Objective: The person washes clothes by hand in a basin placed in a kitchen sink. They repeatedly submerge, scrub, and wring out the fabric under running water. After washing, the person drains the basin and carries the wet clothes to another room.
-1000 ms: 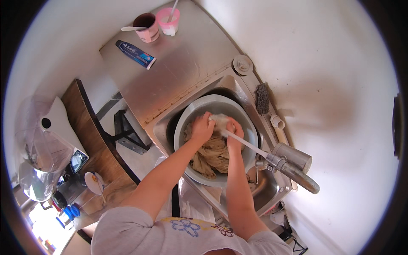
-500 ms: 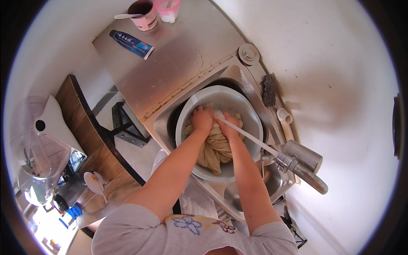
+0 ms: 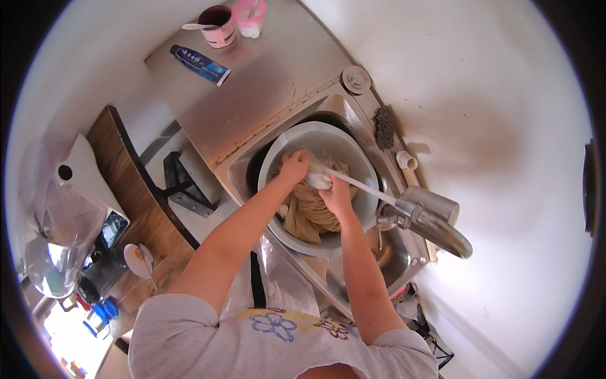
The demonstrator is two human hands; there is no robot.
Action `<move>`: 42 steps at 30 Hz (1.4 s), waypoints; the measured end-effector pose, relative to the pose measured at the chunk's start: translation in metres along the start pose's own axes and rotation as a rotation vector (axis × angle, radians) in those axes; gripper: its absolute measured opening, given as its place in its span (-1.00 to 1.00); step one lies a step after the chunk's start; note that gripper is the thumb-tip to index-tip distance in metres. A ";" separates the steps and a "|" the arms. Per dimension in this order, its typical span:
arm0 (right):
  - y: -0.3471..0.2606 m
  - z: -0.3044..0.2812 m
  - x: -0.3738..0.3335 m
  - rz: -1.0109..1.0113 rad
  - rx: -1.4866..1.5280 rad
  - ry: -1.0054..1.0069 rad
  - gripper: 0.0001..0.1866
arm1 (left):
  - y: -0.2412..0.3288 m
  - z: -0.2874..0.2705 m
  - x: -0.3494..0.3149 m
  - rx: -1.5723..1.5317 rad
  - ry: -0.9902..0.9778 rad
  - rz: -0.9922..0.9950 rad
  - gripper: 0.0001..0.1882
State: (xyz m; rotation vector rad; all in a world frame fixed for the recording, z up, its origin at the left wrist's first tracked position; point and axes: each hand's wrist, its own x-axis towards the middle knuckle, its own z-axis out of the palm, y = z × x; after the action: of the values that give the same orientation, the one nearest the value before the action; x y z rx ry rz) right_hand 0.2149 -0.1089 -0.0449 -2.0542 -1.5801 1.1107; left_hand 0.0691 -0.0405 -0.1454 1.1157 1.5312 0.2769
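Note:
A grey-white basin [image 3: 282, 146] sits in a metal sink [image 3: 238, 170], with a wet, crumpled tan cloth [image 3: 307, 218] inside it. Over the basin, my left hand [image 3: 295, 165] and my right hand [image 3: 336, 196] grip a pale wet piece of cloth [image 3: 320, 180] stretched between them. Whether this pale piece belongs to the tan cloth I cannot tell. From the faucet [image 3: 435, 230] on the right, a stream of water [image 3: 363, 186] runs down onto the cloth between my hands. My left fingertips are partly hidden.
A metal counter [image 3: 246, 95] beyond the sink holds a toothpaste tube [image 3: 201, 65], a pink cup [image 3: 218, 31] with a white spoon and a smaller pink cup [image 3: 250, 16]. Along the wall lie a drain strainer [image 3: 356, 79] and a dark scrubber [image 3: 384, 127]. A wooden table [image 3: 142, 183] stands at left.
Both hands have lifted from pressing into the cloth and now hold a pale piece of it up in the water stream. The view has shifted slightly.

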 end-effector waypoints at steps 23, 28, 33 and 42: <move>-0.106 -0.005 -0.064 -0.539 0.144 0.519 -0.51 | 0.012 0.002 -0.088 -0.845 -0.254 0.724 -0.54; -0.088 -0.003 -0.049 -0.128 0.584 0.455 -0.72 | 0.081 -0.030 -0.130 -1.188 -0.227 -0.201 -0.56; -0.044 0.016 -0.024 0.165 1.073 0.361 -0.66 | 0.068 -0.024 -0.117 -0.591 0.020 0.097 -0.54; -0.028 -0.006 -0.001 0.494 1.076 0.138 -0.35 | 0.037 -0.019 -0.071 -0.536 0.068 0.158 -0.50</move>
State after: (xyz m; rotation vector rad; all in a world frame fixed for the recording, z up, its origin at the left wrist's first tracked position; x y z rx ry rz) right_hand 0.2002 -0.0992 -0.0221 -1.6573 -0.2057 1.4704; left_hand 0.0625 -0.0679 -0.0684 0.8020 1.3164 0.7894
